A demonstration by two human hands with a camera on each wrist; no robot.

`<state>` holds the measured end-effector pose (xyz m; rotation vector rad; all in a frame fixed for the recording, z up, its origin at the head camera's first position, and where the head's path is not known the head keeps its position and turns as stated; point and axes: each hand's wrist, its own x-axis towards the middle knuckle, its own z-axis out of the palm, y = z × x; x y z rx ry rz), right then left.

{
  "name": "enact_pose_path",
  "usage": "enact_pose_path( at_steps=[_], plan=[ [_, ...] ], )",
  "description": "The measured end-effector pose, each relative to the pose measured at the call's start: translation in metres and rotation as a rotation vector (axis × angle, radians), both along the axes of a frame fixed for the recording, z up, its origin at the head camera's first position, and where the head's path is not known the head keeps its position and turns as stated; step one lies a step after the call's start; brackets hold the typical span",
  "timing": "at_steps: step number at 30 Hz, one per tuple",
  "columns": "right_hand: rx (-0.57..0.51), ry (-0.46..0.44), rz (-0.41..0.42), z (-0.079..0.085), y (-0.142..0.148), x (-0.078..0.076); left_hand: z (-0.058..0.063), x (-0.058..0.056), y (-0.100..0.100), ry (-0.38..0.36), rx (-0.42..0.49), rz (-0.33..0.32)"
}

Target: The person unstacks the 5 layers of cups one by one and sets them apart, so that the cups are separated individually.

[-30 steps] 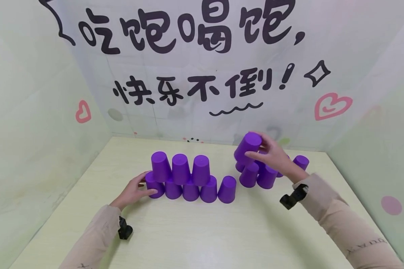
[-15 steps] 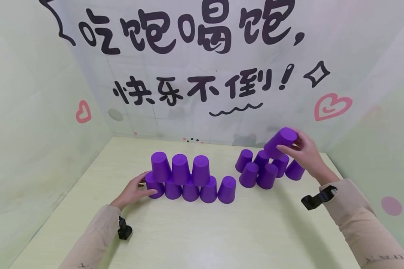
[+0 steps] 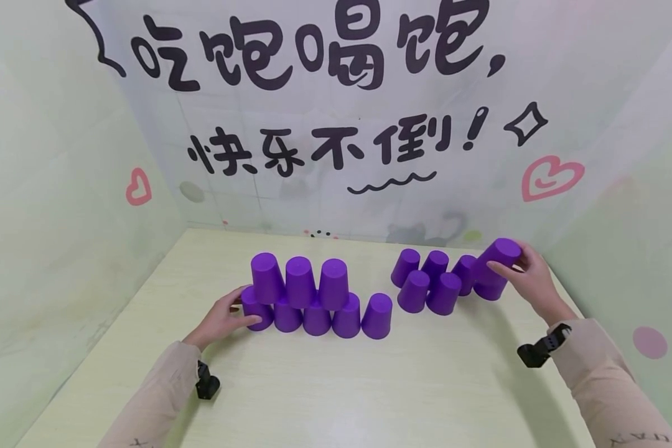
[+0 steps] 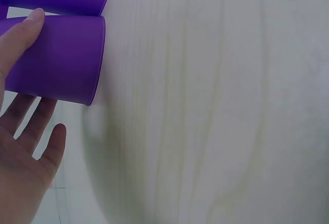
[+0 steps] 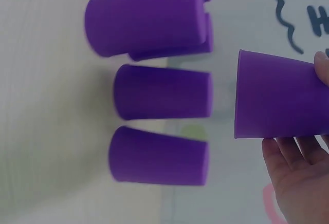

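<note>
My left hand (image 3: 219,320) holds the upside-down purple cup (image 3: 259,311) at the left end of the bottom row. In the left wrist view the thumb lies on one side of that cup (image 4: 59,62) and the fingers on the other. Three purple cups (image 3: 300,283) stand in a second layer across this row. At the far right my right hand (image 3: 534,283) grips another upside-down cup (image 3: 501,255), tilted, in front of the rightmost table cup. The right wrist view shows this held cup (image 5: 280,95) raised apart from the standing cups.
A single cup (image 3: 378,317) bears nothing at the right end of the bottom row. Several more upside-down cups (image 3: 413,292) stand loosely grouped at the back right of the pale table (image 3: 336,386). Behind rises a printed cloth wall (image 3: 291,205), with side walls left and right.
My right hand has carried its cup rightward from above the left part of the back-right group, then lowered it near the rightmost cup. The left hand has stayed in place.
</note>
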<state>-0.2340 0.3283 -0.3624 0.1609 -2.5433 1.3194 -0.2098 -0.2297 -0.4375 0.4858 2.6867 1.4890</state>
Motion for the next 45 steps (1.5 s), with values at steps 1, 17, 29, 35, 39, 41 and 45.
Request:
enact_pose_path(
  at_steps=[1, 17, 29, 35, 39, 41, 45],
  plan=[
    [0.003, -0.006, -0.01, -0.004, 0.003, 0.0, 0.0, 0.0, 0.0, 0.002, -0.001, 0.0],
    [0.019, -0.17, -0.064, -0.064, 0.008, -0.001, -0.002, -0.001, -0.001, -0.005, -0.007, 0.005],
    [0.0, -0.201, -0.036, -0.088, 0.002, -0.001, 0.001, 0.0, 0.001, -0.012, -0.015, 0.012],
    [-0.029, -0.186, -0.031, -0.092, 0.002, -0.001, 0.0, 0.0, 0.001, -0.005, -0.014, 0.013],
    [-0.039, -0.192, -0.031, -0.093, 0.001, 0.0, -0.012, -0.006, -0.004, 0.007, -0.018, 0.012],
    [-0.043, -0.194, -0.029, -0.092, 0.001, 0.0, -0.011, -0.006, -0.004, 0.011, -0.024, 0.013],
    [-0.04, -0.209, -0.026, -0.09, 0.001, 0.001, 0.001, 0.0, 0.002, 0.003, -0.022, 0.009]
  ],
)
